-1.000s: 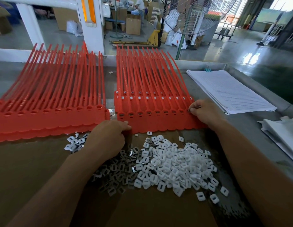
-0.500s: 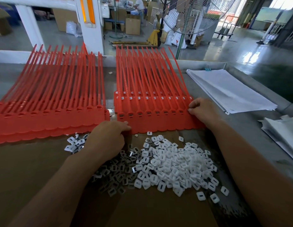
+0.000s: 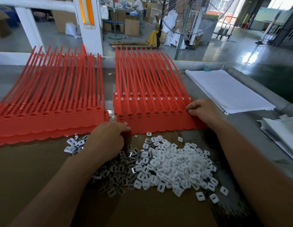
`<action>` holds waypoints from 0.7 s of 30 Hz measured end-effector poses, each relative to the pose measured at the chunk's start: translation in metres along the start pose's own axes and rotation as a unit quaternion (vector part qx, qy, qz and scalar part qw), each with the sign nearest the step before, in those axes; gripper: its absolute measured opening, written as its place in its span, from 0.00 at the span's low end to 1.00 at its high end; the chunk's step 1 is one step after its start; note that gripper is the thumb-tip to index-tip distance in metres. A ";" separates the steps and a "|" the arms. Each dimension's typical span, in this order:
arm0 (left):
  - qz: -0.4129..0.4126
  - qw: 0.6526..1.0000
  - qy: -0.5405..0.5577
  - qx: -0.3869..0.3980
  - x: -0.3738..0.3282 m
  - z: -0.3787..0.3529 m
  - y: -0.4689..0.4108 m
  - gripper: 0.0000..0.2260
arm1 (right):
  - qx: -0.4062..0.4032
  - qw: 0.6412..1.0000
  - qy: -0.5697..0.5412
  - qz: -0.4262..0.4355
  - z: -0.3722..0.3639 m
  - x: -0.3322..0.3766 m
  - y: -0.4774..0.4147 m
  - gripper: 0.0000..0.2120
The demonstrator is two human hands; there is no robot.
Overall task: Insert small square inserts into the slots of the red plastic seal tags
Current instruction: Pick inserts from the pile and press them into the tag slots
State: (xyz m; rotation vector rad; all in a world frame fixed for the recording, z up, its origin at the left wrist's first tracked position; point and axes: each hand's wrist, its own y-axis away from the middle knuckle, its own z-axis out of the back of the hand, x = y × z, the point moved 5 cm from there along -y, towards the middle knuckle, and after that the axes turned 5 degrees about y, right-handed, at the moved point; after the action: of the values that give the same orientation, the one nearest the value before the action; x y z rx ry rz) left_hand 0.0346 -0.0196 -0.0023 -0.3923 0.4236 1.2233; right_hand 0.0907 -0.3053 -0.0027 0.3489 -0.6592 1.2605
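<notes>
A grey metal table stands in a factory hall, with a pedestal fan and a yellow pallet jack on the shiny floor beyond. A brown cardboard sheet covers the near side of the table, and a stack of lined paper lies on the right. Two sheets of red tags lie side by side, the left sheet and the right sheet. A pile of white square inserts sits on the cardboard just in front of them. The hands are well apart. The left hand curls over the right sheet's near left corner. The right hand pinches its right end at the last slot; whether it holds an insert cannot be seen.
</notes>
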 end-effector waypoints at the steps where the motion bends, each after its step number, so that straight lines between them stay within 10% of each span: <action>1: -0.001 1.000 -0.001 0.000 0.000 0.000 0.000 0.23 | -0.006 1.000 0.003 -0.003 0.000 0.000 -0.001 0.08; 21: 0.006 1.000 -0.002 0.001 0.002 0.000 -0.001 0.23 | 0.040 0.991 -0.014 0.128 0.008 0.062 0.048 0.04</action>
State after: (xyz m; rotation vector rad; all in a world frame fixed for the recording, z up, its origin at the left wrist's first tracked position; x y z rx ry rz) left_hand 0.0358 -0.0182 -0.0035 -0.3868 0.4237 1.2352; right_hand 0.0528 -0.2490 0.0374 0.3561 -0.6953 1.5322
